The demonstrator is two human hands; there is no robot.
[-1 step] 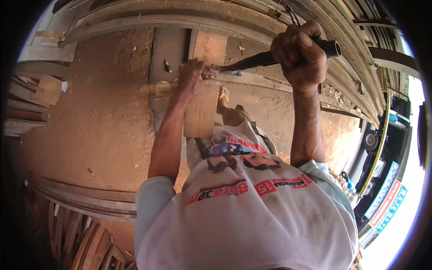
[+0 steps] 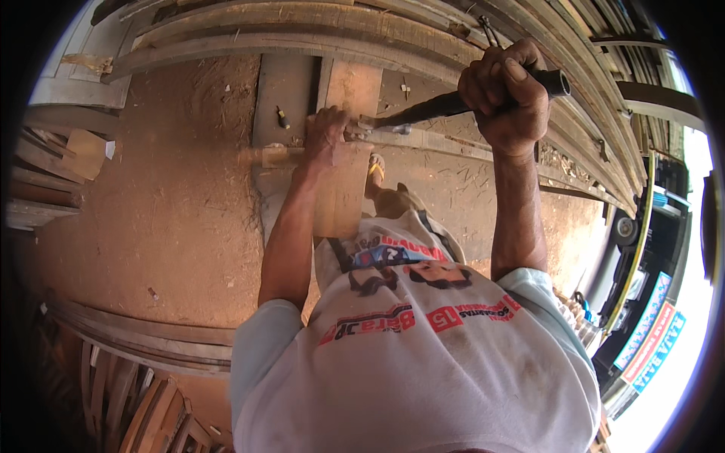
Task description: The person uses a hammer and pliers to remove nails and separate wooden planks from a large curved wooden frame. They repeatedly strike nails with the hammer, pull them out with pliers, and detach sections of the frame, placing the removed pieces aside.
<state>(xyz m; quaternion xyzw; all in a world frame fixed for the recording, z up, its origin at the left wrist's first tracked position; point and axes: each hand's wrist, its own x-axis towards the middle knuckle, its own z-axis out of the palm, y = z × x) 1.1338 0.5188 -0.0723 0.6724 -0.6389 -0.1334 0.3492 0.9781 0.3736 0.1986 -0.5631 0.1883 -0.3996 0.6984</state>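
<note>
My right hand [image 2: 507, 94] is closed in a fist round the black tubular handle of a hammer [image 2: 438, 103], raised toward me on the right. Its metal head lies low, beside the fingers of my left hand [image 2: 327, 132]. That hand is closed with curled fingers over a wooden board [image 2: 337, 200], which runs from my lap toward the far planks. What its fingers hold by the hammer head is too small to make out. A narrow wood strip [image 2: 272, 156] shows left of the hand, crossing by the board.
A small tool with a dark and yellow handle [image 2: 282, 117] lies left of the board. Long stacked planks [image 2: 302, 26] run across the far side and right. My sandalled foot [image 2: 376, 170] stands beside the board. More timber [image 2: 151, 332] lies at left; a parked vehicle [image 2: 624, 229] is far right.
Both hands keep their grips. My left hand and the hammer head sit slightly lower and to the right in the picture, as does the board; the whole view has shifted a little.
</note>
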